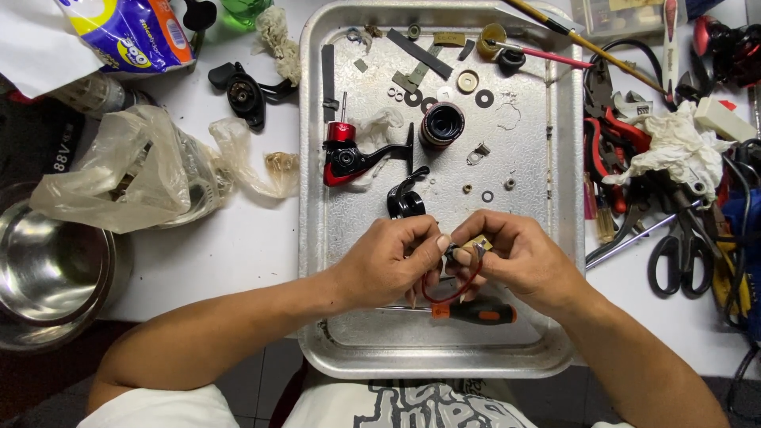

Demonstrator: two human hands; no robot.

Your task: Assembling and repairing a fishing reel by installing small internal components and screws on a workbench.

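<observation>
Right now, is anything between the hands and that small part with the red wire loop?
Nothing visible. The left hand and right hand both pinch the small part with the red wire loop directly, above the metal tray. The screwdriver lies below, apart.

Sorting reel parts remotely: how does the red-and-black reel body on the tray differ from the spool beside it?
The reel body is red and black, elongated, with a black stem pointing right; the spool is round, dark, with a reddish rim. The reel body rests on white cloth; the spool on bare metal. Both lie untouched on the tray.
</observation>
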